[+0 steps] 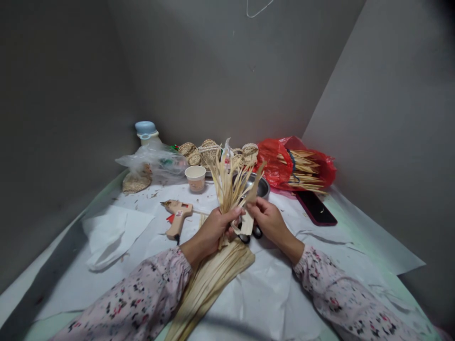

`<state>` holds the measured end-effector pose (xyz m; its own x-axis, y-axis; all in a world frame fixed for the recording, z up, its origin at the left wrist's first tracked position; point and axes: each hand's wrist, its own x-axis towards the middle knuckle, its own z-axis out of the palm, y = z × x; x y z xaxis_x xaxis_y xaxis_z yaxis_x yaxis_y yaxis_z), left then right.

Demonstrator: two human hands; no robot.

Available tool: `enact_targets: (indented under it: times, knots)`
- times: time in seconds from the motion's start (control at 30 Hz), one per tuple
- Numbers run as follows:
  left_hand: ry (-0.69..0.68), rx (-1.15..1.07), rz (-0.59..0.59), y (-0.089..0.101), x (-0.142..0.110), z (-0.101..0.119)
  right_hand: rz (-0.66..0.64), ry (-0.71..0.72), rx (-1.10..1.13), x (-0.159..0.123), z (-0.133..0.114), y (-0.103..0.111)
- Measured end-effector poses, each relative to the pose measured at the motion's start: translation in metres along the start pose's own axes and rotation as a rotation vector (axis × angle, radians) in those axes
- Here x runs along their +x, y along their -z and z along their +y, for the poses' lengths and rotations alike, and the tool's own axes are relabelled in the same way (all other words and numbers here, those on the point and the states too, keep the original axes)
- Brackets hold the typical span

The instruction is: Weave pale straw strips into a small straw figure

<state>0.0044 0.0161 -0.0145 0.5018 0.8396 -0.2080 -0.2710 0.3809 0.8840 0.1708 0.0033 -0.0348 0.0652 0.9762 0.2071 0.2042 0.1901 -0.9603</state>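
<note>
In the head view, the left hand (216,228) is grasping a bundle of dry pale strips (229,187), whose loose ends rise above its fingers; the right hand (270,220) pinches a flat strip (248,226) just beside this bundle; long husk leaves (220,279) lie below the left fingers, and a glue gun (180,218) lies to their left; if the left grip becomes weak, the bundle could spread; if the right fingers pull too strongly, the flat strip, which looks thin, may tear.
</note>
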Motion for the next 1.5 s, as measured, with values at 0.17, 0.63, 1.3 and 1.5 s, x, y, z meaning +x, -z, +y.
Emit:
enact_targets:
  times: [0.17, 0.63, 1.3, 1.5]
  knots:
    - [-0.057, -0.003, 0.013, 0.0, -0.001, 0.004, 0.181, 0.011, -0.048, 0.008, 0.001, 0.014]
    - [-0.106, -0.134, -0.063, 0.003, -0.002, 0.007, 0.663, -0.207, 0.61, 0.038, 0.018, 0.063]
    - [-0.064, -0.222, 0.076, 0.001, 0.0, 0.009, 0.284, -0.22, 0.596, 0.023, 0.001, 0.029]
    - [-0.076, 0.058, 0.028, 0.0, 0.002, -0.002, -0.016, -0.176, 0.287, 0.002, -0.003, -0.005]
